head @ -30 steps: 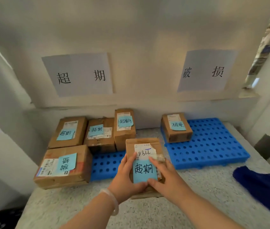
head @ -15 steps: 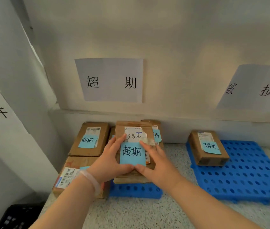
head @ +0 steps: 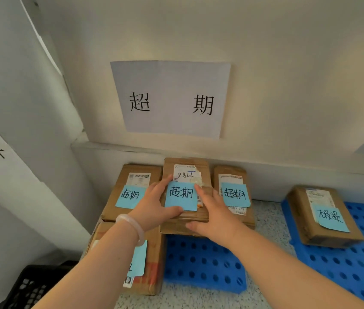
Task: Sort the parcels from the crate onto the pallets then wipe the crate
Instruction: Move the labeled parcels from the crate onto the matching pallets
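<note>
Both hands grasp the parcel. The left hand and right hand clasp its near corners, thumbs at the front edge and fingers laid over the top. It sits between them, seemingly perched on another box, beyond the bare blue pallet under the wrists. If it's let go off-centre, I reckon it could slide onto the left neighbour or the right neighbour.

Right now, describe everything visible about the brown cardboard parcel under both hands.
The brown cardboard parcel is a taped box lying flat between two similar parcels. On top: a torn white label with handwritten digits and a blue sticky note. Left hand and right hand hold it, fingers on top, thumbs at its near edge.
</note>
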